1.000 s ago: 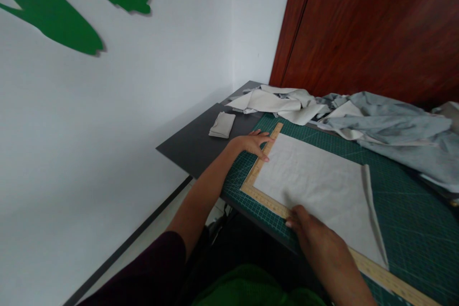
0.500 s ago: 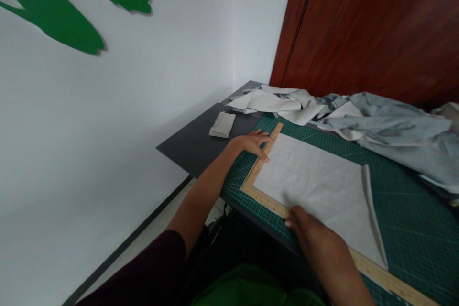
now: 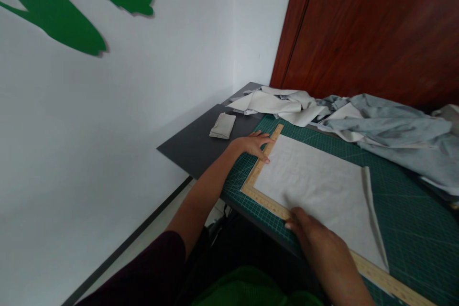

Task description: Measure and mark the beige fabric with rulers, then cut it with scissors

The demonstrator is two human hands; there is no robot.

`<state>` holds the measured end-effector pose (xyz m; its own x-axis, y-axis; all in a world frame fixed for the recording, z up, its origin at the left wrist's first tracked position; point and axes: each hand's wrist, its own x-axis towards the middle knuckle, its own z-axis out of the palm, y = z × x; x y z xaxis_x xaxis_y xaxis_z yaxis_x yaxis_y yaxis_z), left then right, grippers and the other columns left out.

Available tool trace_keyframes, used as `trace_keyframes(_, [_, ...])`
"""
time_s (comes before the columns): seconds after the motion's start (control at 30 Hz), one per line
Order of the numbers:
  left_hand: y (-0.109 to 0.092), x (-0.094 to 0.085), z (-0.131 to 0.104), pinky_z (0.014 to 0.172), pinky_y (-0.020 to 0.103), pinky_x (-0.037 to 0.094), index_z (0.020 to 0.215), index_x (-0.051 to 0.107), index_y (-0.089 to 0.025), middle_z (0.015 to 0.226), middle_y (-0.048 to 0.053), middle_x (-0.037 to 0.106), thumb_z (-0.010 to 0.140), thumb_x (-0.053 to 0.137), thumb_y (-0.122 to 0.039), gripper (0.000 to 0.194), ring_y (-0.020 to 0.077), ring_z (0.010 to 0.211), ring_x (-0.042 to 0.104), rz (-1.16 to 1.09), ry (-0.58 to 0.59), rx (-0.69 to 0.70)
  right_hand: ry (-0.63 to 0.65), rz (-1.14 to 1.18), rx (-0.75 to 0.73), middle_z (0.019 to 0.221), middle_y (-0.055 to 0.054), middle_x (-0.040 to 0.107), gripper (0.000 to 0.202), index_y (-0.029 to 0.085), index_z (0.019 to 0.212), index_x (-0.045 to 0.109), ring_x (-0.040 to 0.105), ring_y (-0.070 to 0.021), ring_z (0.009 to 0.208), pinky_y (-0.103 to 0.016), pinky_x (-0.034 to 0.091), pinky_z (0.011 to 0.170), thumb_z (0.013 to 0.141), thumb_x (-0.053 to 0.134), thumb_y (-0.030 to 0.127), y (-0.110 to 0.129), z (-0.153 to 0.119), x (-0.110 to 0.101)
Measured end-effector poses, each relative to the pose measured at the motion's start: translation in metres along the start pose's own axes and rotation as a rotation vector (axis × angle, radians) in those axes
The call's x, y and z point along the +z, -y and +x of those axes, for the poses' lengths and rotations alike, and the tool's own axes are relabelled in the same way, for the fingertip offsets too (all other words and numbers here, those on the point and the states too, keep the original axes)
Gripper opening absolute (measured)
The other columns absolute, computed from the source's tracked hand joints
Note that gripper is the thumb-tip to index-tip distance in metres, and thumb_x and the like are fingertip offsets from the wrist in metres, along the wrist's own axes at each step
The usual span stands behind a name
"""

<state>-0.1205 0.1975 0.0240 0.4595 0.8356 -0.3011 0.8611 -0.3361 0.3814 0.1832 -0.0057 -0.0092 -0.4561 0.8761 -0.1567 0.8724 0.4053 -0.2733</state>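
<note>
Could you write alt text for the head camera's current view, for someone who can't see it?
Two bare hands, left and right, touch an L-shaped wooden ruler along two edges of white cloth on a green cutting mat. Crumpled fabric lies behind.

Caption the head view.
Left hand and right hand on an L-shaped ruler edging white cloth, green cutting mat beneath.

Shows white walls (image 3: 143,95) meeting in a corner, green shapes (image 3: 60,16) on one, beside a reddish-brown wood panel (image 3: 376,24). Has a dark grey table (image 3: 193,141), pale floor (image 3: 150,234) edged by a dark strip (image 3: 143,225), and soft light
</note>
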Motion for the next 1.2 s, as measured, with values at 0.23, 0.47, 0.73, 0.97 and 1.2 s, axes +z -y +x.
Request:
trace_keyframes(0.23, [0.000, 0.001, -0.001, 0.131, 0.052, 0.004, 0.164, 0.032, -0.034, 0.179, 0.000, 0.005, 0.058, 0.074, -0.083, 0.124, 0.0377, 0.163, -0.008, -0.014, -0.011, 0.005, 0.018, -0.012, 0.013, 0.115, -0.009, 0.081, 0.036, 0.028, 0.134, 0.062, 0.080, -0.0258, 0.092, -0.033, 0.059, 0.072, 0.108, 0.037, 0.036, 0.001, 0.000, -0.001])
trace_keyframes(0.47, [-0.005, -0.002, -0.003, 0.131, 0.051, 0.003, 0.165, 0.030, -0.033, 0.179, 0.000, 0.002, 0.059, 0.075, -0.082, 0.125, 0.0372, 0.163, -0.008, -0.003, 0.008, -0.015, 0.035, -0.012, 0.032, 0.116, -0.009, 0.081, 0.035, 0.028, 0.131, 0.064, 0.080, -0.0255, 0.093, -0.032, 0.059, 0.072, 0.107, 0.041, 0.035, 0.003, 0.000, -0.001])
trace_keyframes(0.73, [-0.012, -0.007, -0.008, 0.131, 0.051, 0.000, 0.166, 0.028, -0.032, 0.179, 0.003, 0.001, 0.062, 0.075, -0.082, 0.125, 0.0382, 0.163, -0.009, 0.001, 0.028, -0.021, 0.019, 0.040, 0.003, 0.109, -0.007, 0.083, 0.031, 0.028, 0.124, 0.064, 0.081, -0.0252, 0.092, -0.031, 0.059, 0.071, 0.106, 0.040, 0.035, -0.003, 0.002, 0.004])
trace_keyframes(0.97, [-0.010, -0.006, -0.009, 0.131, 0.053, 0.001, 0.166, 0.029, -0.031, 0.179, 0.002, 0.002, 0.065, 0.075, -0.081, 0.122, 0.0393, 0.163, -0.009, 0.000, 0.027, -0.012, 0.003, 0.087, 0.016, 0.106, -0.005, 0.083, 0.027, 0.029, 0.117, 0.066, 0.081, -0.0245, 0.091, -0.031, 0.058, 0.071, 0.104, 0.043, 0.034, -0.001, 0.001, 0.000])
trace_keyframes(1.2, [-0.007, -0.004, -0.008, 0.131, 0.053, 0.002, 0.165, 0.031, -0.033, 0.179, 0.001, 0.002, 0.063, 0.074, -0.083, 0.122, 0.0398, 0.163, -0.006, 0.005, 0.022, -0.013, 0.014, 0.093, 0.024, 0.101, -0.005, 0.083, 0.028, 0.029, 0.118, 0.066, 0.080, -0.0257, 0.089, -0.033, 0.057, 0.070, 0.104, 0.042, 0.035, -0.001, 0.002, 0.000])
